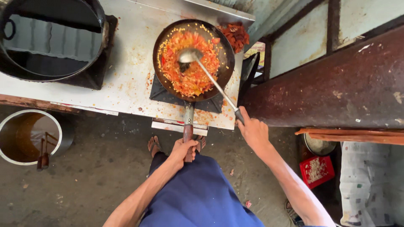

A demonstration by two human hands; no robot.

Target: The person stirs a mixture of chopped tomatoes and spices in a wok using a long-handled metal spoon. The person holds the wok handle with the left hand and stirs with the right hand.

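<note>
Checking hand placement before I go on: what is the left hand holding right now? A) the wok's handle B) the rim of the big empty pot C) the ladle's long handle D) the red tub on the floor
A: the left hand is closed round the wok's handle, while the right hand holds the ladle over the red food.
</note>
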